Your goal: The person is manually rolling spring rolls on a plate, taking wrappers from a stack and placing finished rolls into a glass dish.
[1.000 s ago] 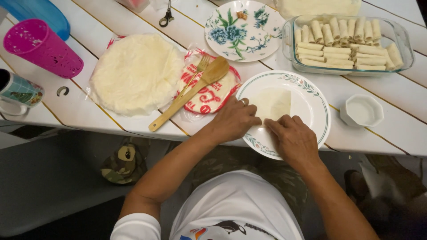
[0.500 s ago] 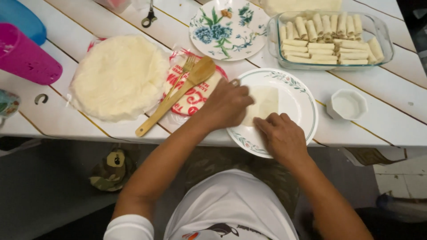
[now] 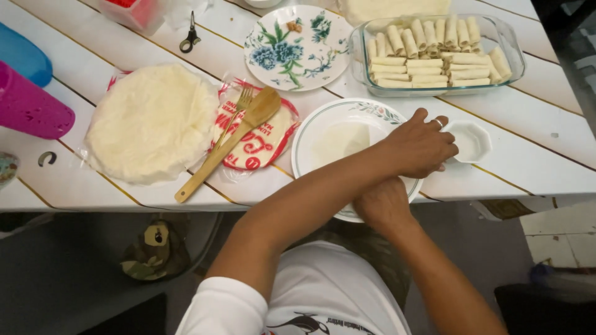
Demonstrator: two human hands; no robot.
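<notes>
My left hand (image 3: 422, 146) reaches across over my right wrist, and its curled fingertips touch the rim of a small white bowl (image 3: 470, 141). It holds nothing. My right hand (image 3: 385, 203) rests on the near edge of a white plate with a green rim (image 3: 308, 127); its fingers are hidden under my left forearm. A pale square wrapper (image 3: 340, 139) lies flat on the plate.
A stack of round wrappers (image 3: 152, 121) lies at the left, beside a wooden spoon (image 3: 230, 139) and fork on a printed package. A glass dish of several rolls (image 3: 434, 53) and a floral plate (image 3: 298, 40) stand behind. Pink cup (image 3: 31, 108) far left.
My left hand left the wrapper and crossed to the right, to the small white bowl. My right hand stayed at the plate's near edge. The view shifted.
</notes>
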